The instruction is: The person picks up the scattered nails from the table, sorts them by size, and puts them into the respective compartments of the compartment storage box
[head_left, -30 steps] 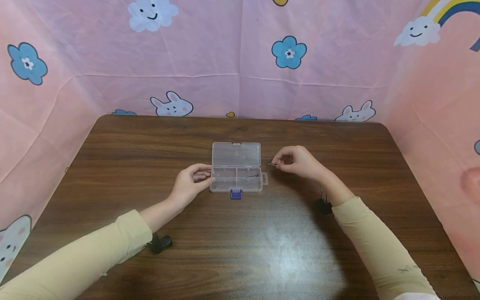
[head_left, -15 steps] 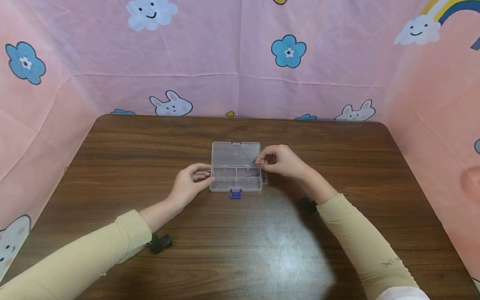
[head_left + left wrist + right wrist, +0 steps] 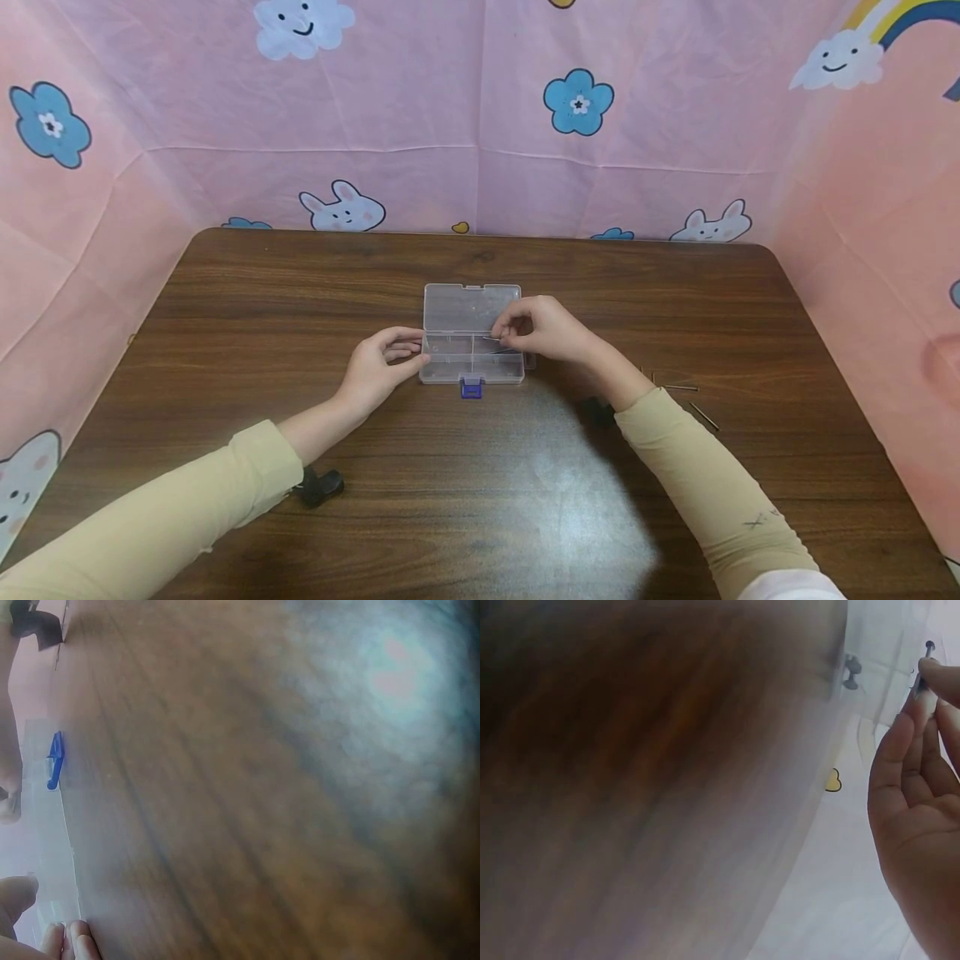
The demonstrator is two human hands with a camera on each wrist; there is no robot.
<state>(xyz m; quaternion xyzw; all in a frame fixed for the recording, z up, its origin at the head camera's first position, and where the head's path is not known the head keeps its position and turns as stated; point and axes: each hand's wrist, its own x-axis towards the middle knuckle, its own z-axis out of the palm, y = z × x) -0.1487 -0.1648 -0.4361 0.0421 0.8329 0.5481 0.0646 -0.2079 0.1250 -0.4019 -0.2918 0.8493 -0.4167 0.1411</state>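
Note:
A clear plastic compartment box (image 3: 442,382) sits mid-table, its lid (image 3: 465,308) tipped back and a blue latch (image 3: 471,388) at the front. My left hand (image 3: 382,362) grips the box's left end, thumb at the side and fingers toward the back corner. Over the back right compartment, my right hand (image 3: 551,329) pinches a thin metal nail (image 3: 930,646) between thumb and fingertips; its flat head sticks out in the right wrist view. More nails (image 3: 852,672) show through the box wall in that view. The right fingers partly hide this compartment from the head camera.
Loose brass-coloured nails (image 3: 681,387) lie on the wooden table (image 3: 315,283) beside my right sleeve, another nail (image 3: 705,416) nearer the front. A black wrist device (image 3: 318,487) hangs under the left forearm. Pink patterned cloth (image 3: 420,100) closes off the back and sides.
My right hand has moved left with the nail, from right of the box to over its back right compartment. Loose nails beside the right sleeve have come into view. The left hand stays put.

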